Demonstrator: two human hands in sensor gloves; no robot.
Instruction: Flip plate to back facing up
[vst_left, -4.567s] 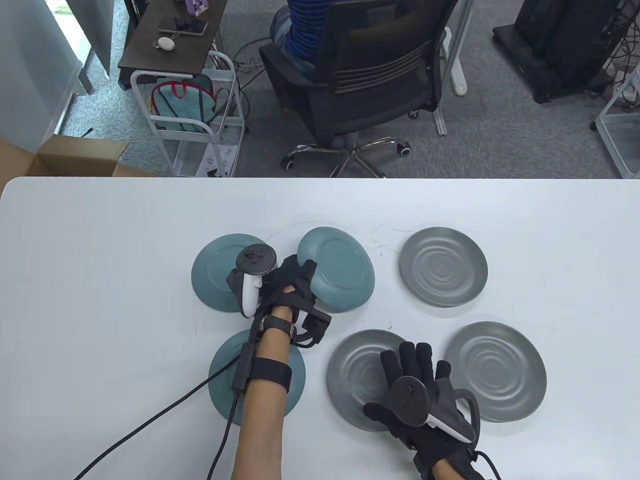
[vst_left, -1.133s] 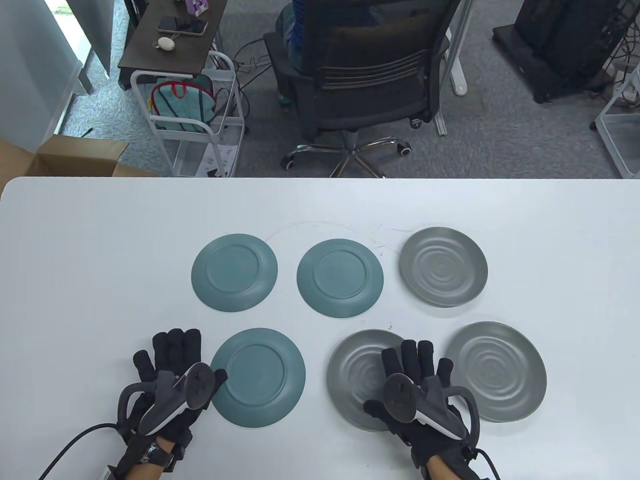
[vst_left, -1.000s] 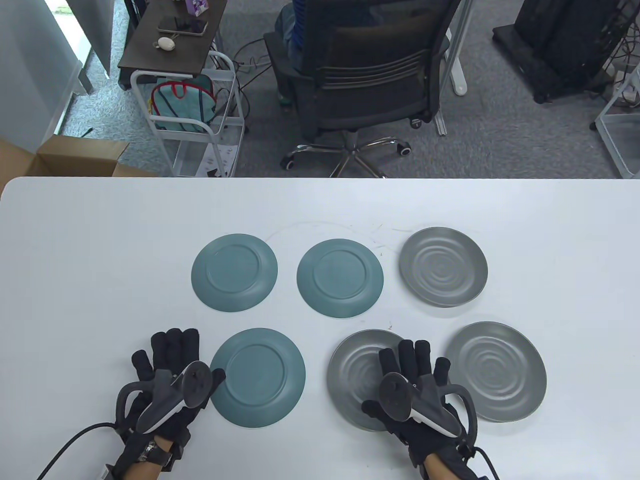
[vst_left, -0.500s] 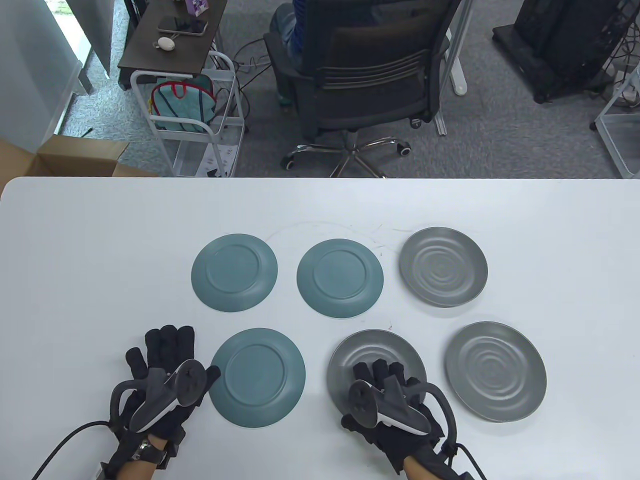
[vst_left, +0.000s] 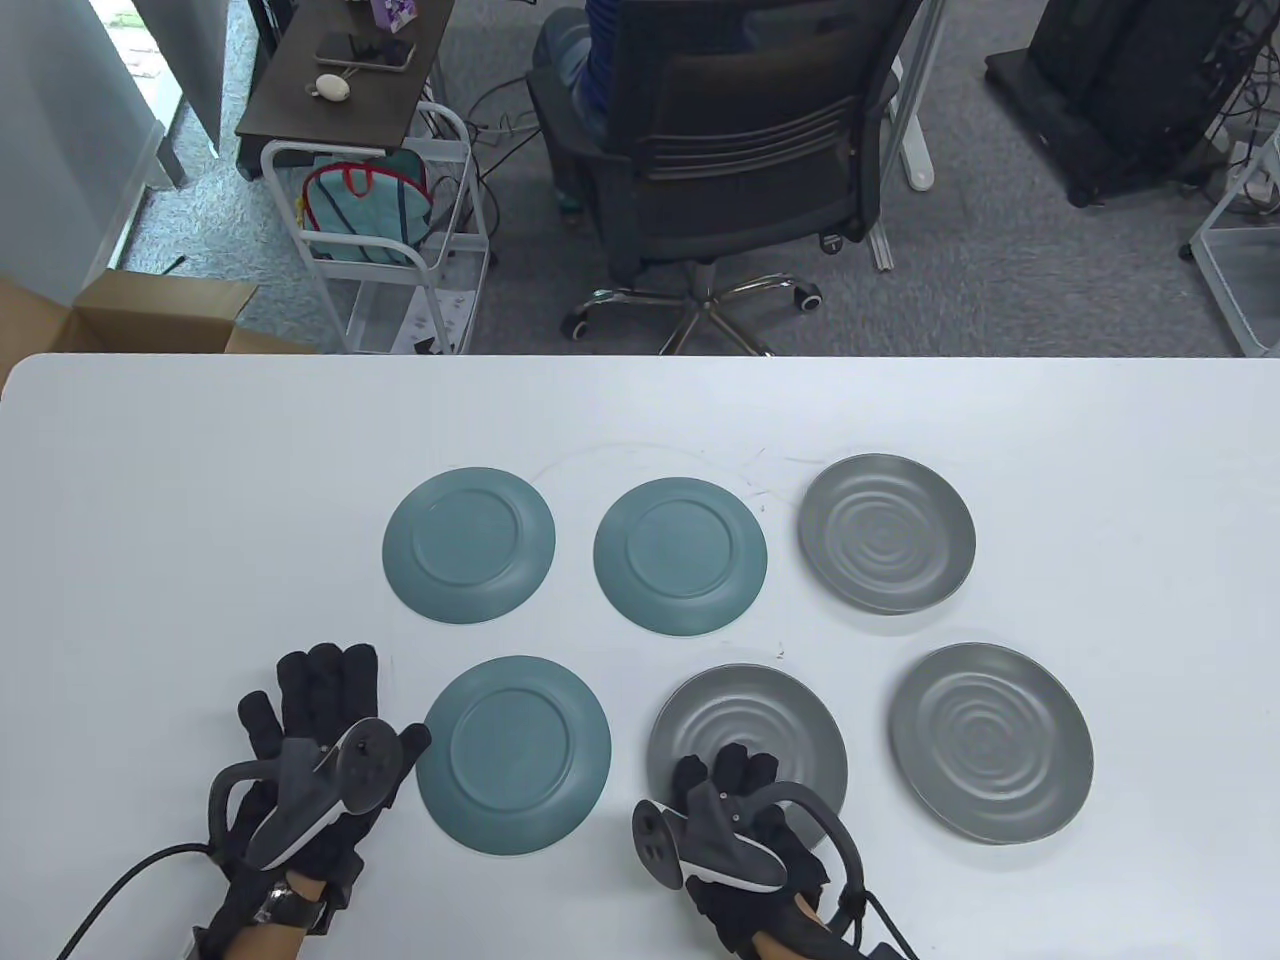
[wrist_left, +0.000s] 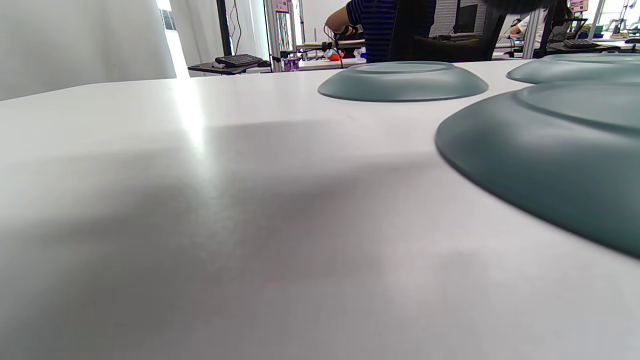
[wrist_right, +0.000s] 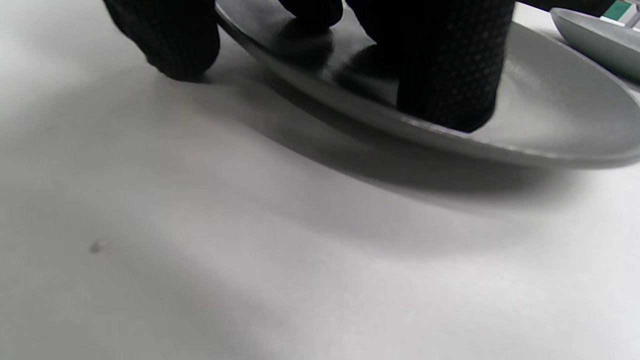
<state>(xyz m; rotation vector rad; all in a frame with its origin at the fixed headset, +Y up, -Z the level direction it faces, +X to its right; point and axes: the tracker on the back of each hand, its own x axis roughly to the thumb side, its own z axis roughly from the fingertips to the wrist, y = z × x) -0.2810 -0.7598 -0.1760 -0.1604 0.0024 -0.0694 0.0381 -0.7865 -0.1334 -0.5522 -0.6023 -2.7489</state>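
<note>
My right hand (vst_left: 745, 835) pinches the near rim of the grey plate (vst_left: 760, 725), which lies just ahead, face up.

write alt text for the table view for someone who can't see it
The right hand grips the near edge of a grey plate lying face up on a white table, while the left hand rests on the table beside a teal plate. Two more teal plates lie back up and two more grey plates face up.
</note>
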